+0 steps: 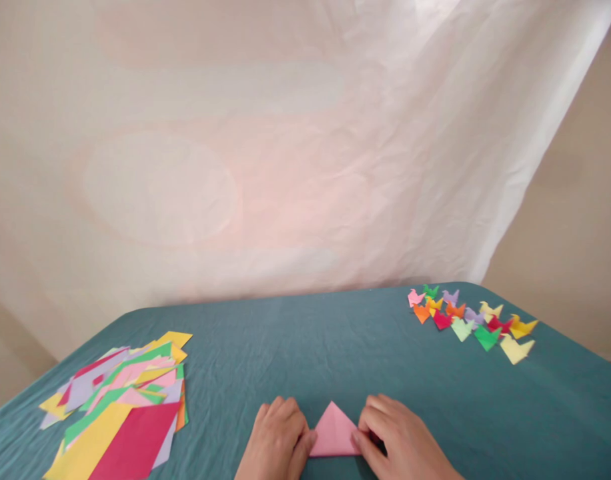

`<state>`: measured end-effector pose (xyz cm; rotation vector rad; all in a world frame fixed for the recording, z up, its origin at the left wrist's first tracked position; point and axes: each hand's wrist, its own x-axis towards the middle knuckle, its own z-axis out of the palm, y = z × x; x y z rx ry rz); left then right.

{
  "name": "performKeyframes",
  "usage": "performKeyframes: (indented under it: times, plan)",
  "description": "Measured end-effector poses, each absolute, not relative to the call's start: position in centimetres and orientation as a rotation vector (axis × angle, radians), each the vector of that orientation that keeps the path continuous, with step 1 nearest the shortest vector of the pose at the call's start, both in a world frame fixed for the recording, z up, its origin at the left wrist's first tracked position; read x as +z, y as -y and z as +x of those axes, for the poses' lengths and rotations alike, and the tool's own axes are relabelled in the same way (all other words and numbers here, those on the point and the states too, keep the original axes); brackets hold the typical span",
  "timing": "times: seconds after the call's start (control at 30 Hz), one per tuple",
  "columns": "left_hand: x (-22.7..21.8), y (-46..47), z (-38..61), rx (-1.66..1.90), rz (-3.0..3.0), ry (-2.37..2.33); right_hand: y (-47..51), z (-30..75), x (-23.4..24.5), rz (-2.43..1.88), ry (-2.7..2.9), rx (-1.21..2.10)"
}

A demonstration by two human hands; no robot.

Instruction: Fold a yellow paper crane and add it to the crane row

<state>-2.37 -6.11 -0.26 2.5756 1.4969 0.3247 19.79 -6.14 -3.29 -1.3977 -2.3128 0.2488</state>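
A pink sheet of origami paper, folded into a triangle, lies at the near middle of the table with its point facing away from me. My left hand pinches its left corner between thumb and curled fingers. At the right corner, the thumb and index finger of my right hand close on the paper. The triangle's straight edge runs along the near side, between both thumbs.
Loose sheets of coloured paper are heaped at the left of the green-covered table. Several small folded paper birds stand in rows at the far right. A pale cloth hangs behind the table.
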Motion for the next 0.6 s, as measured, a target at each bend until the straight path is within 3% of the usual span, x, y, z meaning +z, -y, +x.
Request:
performKeyframes:
  times: [0.43,0.6]
  plan:
    - [-0.61,6.25,-2.37,0.158,2.651,-1.54,5.76,19.92,-3.62,-1.425,2.308,0.233]
    - [-0.18,6.3,-2.37,0.251,2.529,-1.527,5.94,20.26,-3.52,-1.306,2.311,0.264]
